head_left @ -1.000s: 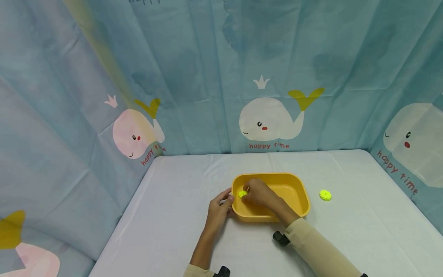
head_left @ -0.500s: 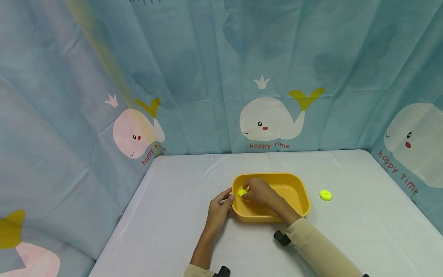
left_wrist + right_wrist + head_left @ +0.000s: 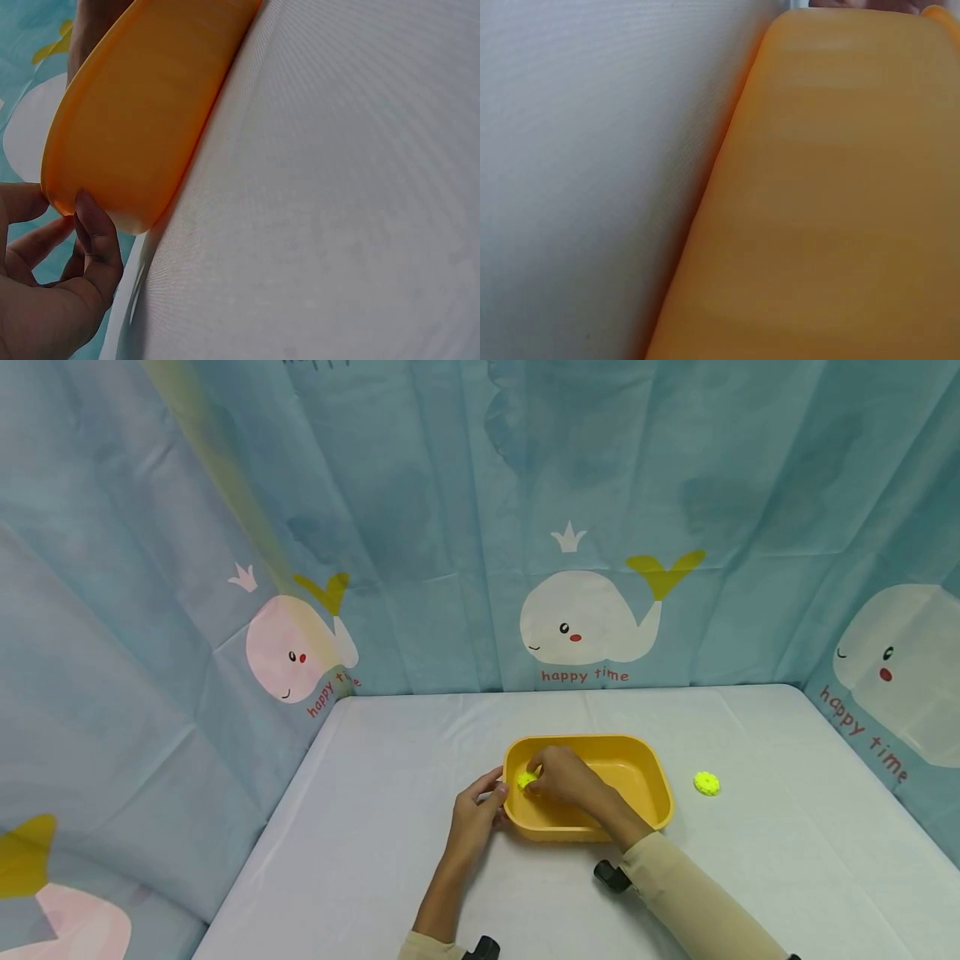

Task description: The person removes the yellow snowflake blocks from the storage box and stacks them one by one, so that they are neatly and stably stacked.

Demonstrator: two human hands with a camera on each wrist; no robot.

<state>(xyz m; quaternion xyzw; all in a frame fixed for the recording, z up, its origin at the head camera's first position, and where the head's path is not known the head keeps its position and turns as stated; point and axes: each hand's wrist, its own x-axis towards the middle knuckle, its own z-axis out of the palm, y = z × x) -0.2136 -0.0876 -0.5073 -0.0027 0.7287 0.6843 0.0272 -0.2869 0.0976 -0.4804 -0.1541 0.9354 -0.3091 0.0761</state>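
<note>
In the head view, a yellow-orange plastic tray (image 3: 622,834) stands on the table. My left hand (image 3: 472,814) holds its left end from outside, and the left wrist view shows bent fingers (image 3: 96,225) at the rim and outer wall. Reaching over the near side, my right hand (image 3: 564,775) pinches a bright yellow scalloped disc (image 3: 527,780) inside the tray's left end; the fingers partly cover it. The right wrist view shows the tray's outer wall (image 3: 825,187), but not the right hand's grip. A similar yellow disc (image 3: 707,783) lies on the table to the tray's right.
A white cloth covers the table (image 3: 360,827). Behind it and at the sides hangs a blue curtain (image 3: 435,527) printed with whales. Black wrist devices (image 3: 612,877) sit on both forearms, close above the tabletop.
Almost nothing differs. The right fingers shift very slightly on the disc in the tray, while the left hand, the tray and the other disc stay in place.
</note>
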